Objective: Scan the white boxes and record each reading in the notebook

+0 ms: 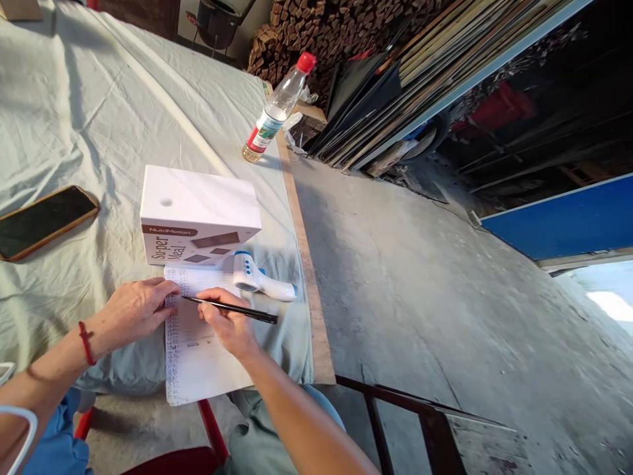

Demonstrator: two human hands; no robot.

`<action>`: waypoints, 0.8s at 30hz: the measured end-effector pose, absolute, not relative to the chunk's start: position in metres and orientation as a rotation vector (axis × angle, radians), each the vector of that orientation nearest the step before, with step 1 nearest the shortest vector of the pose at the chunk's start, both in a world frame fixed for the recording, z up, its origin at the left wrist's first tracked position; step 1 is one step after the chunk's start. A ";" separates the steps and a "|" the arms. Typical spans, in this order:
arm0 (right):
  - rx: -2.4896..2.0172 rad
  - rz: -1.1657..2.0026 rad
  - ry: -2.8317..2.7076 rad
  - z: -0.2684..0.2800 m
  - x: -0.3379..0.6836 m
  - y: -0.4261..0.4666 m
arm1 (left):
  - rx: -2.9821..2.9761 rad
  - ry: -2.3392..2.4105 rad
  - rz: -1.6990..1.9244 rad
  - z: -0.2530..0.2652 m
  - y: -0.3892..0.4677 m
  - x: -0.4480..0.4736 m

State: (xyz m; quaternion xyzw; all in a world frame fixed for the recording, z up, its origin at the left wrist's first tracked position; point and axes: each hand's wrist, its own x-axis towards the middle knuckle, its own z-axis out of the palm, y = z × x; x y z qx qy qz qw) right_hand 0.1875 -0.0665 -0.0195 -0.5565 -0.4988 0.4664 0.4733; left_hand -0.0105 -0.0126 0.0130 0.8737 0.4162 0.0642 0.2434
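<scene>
My right hand [228,326] pinches one pen [254,314]; my left hand [133,309], loosely spread, touches one notebook [208,375]; one box [200,198] stands at twelve o'clock.

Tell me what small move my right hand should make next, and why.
Perhaps a short stroke with the pen: your right hand grips it, its tip near the handwriting on the page, and your left hand has its fingers at the page's edge.
</scene>
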 end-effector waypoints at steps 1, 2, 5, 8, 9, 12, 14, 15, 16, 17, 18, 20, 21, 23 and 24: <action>-1.376 1.107 -1.211 -0.023 0.183 -0.066 | 2.388 1.171 0.140 0.012 -0.012 -0.009; -1.392 1.064 -1.214 -0.025 0.180 -0.066 | 2.384 1.195 0.119 0.011 -0.012 -0.009; -1.417 0.937 -1.290 -0.030 0.177 -0.068 | 2.362 1.216 0.132 0.009 -0.010 -0.008; -1.410 0.882 -1.383 -0.034 0.179 -0.070 | 2.345 1.221 0.155 0.009 -0.009 -0.008; -1.405 0.876 -1.398 -0.035 0.180 -0.070 | 2.341 1.227 0.149 0.009 -0.009 -0.007; -1.380 0.873 -1.422 -0.036 0.180 -0.070 | 2.328 1.258 0.092 0.011 -0.009 -0.005; -1.371 0.873 -1.433 -0.035 0.180 -0.070 | 2.315 1.274 0.060 0.013 -0.009 -0.004; -1.373 0.874 -1.445 -0.034 0.180 -0.069 | 2.310 1.275 0.057 0.013 -0.009 -0.004; -1.375 0.873 -1.458 -0.033 0.180 -0.069 | 2.307 1.274 0.064 0.013 -0.009 -0.004; -1.379 0.871 -1.470 -0.033 0.180 -0.069 | 2.307 1.270 0.075 0.013 -0.009 -0.004; -1.382 0.867 -1.480 -0.032 0.179 -0.069 | 2.308 1.264 0.087 0.013 -0.009 -0.004; -1.386 0.855 -1.490 -0.031 0.179 -0.069 | 2.318 1.256 0.102 0.012 -0.009 -0.005; -1.387 0.851 -1.488 -0.031 0.179 -0.068 | 2.323 1.254 0.105 0.011 -0.009 -0.005; -1.391 0.854 -1.483 -0.031 0.179 -0.068 | 2.324 1.254 0.109 0.010 -0.009 -0.006; -1.393 0.858 -1.481 -0.031 0.180 -0.068 | 2.322 1.255 0.110 0.010 -0.009 -0.006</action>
